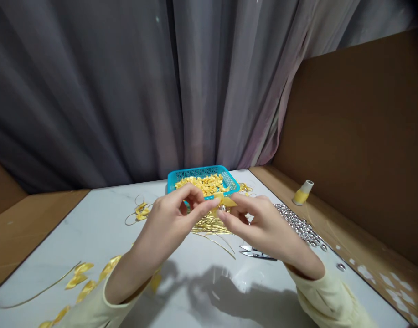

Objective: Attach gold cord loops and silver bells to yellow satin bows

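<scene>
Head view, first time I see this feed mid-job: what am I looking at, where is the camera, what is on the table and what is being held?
There is no machine here: a person works with two bare hands, and the one camera sits on their head, looking forward and down. The left hand and right hand meet in the middle and pinch a small yellow ribbon bow between their fingertips. Behind them on the white table stands a blue basket of similar yellow pieces. Under the hands lies a bundle of gold wires. To the right are silver beads, small snips and a yellow thread spool. Yellow ribbon trails at lower left.
</scene>
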The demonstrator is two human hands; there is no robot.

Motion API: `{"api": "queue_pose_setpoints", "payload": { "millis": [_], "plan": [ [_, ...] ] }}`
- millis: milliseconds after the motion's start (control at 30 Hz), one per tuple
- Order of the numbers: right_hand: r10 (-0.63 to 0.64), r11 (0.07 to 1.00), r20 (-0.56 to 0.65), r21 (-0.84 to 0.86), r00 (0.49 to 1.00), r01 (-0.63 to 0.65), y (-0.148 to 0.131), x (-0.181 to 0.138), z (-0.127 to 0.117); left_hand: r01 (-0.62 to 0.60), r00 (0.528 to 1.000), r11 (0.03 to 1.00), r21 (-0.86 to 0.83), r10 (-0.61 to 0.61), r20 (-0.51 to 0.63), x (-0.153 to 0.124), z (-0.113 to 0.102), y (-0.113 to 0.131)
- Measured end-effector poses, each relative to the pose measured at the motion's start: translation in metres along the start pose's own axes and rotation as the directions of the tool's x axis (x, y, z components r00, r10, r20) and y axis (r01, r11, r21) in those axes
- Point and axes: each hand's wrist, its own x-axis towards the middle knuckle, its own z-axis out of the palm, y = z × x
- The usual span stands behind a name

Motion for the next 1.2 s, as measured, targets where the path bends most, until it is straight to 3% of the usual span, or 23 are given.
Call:
{"api": "queue_pose_setpoints", "payload": {
  "millis": [67, 167, 233, 333, 533, 800, 967, 1200],
  "plan": [
    [-0.122, 0.956, -0.123, -0.28, 0.985, 0.083, 0.004, 0.0, 0.008, 0.022, 1.0, 1.0, 0.018, -0.022, -0.021, -0.003, 0.003, 0.0],
    [-0.291, 0.773, -0.108, -0.613, 0.95, 0.167, 0.007, 0.001, 0.018, 0.055, 0.998, 0.998, 0.012, -0.055, 0.017, -0.006, 0.007, 0.001],
    [-0.352, 0.661, -0.038, -0.718, 0.935, 0.22, 0.008, 0.002, 0.021, 0.076, 0.992, 0.997, 0.0, -0.075, 0.097, -0.007, 0.009, 0.0],
    [-0.364, 0.599, 0.016, -0.761, 0.931, 0.247, 0.007, 0.002, 0.021, 0.131, 0.969, 0.987, -0.095, -0.107, 0.225, -0.006, 0.01, -0.002],
    [-0.331, 0.627, -0.003, -0.748, 0.944, 0.218, 0.009, 0.001, 0.015, 0.27, 0.936, 0.911, -0.313, -0.172, 0.306, 0.001, 0.013, -0.01],
    [-0.259, 0.745, -0.058, -0.647, 0.964, 0.161, 0.005, -0.005, 0.004, 0.333, 0.942, 0.809, -0.485, -0.264, 0.206, 0.004, 0.016, -0.017],
    [-0.218, 0.791, -0.057, -0.596, 0.974, 0.142, 0.005, -0.005, 0.003, 0.39, 0.92, 0.733, -0.557, -0.292, 0.261, 0.004, 0.015, -0.014],
    [-0.191, 0.834, -0.041, -0.533, 0.981, 0.14, 0.003, -0.005, 0.002, 0.327, 0.937, 0.829, -0.453, -0.223, 0.268, 0.003, 0.012, -0.017]
  ]
}}
